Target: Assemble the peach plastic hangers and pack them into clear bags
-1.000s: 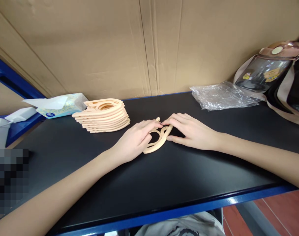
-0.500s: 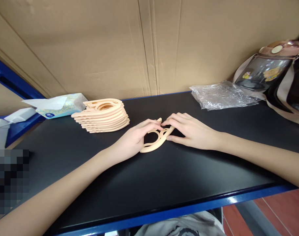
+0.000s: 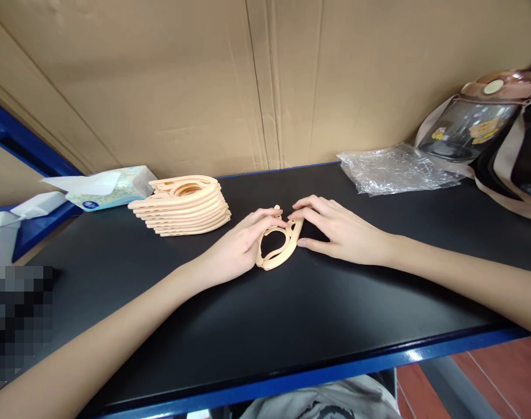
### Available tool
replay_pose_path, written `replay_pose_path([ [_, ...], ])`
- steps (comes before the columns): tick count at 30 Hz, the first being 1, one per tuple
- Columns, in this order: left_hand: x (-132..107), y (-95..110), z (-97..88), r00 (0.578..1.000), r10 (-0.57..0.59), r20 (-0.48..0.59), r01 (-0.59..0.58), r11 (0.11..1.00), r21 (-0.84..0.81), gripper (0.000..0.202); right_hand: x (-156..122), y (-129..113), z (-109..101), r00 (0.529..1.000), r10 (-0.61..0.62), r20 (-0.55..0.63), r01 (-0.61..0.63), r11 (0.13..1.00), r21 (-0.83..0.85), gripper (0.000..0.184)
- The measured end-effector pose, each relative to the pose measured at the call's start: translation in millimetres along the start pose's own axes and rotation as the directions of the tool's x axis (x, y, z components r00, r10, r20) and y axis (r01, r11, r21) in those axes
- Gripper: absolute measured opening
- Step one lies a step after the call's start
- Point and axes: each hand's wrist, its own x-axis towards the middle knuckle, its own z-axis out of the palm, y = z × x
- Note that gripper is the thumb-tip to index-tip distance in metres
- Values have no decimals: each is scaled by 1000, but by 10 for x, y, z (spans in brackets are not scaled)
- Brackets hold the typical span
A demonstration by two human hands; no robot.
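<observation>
The left hand [image 3: 233, 247] and right hand [image 3: 342, 233] pinch opposite sides of a beige hanger [image 3: 287, 250], fingers bent, presumably bracing it against the table [image 3: 291, 326].

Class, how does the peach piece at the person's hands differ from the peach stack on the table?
The peach piece lies low; the stack rises higher in many layers. The left hand and right hand touch the peach piece; neither touches the stack, which sits beside the tissue pack. Both share a peach colour and curved outlines.
</observation>
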Motion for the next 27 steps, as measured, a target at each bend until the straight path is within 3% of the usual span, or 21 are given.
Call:
replay_pose_path([
  [19, -9, 76, 19, 999, -45, 25, 40, 983, 177, 41, 12, 16, 19, 994, 88, -60, -87, 996, 18, 40],
  [23, -6, 80, 14, 999, -36, 1, 35, 982, 186, 44, 15, 27, 25, 988, 149, -43, -148, 989, 22, 46],
  [27, 4, 74, 9, 1000, -9, -30, 14, 984, 176, 50, 14, 32, 29, 992, 126, -32, -125, 992, 23, 46],
])
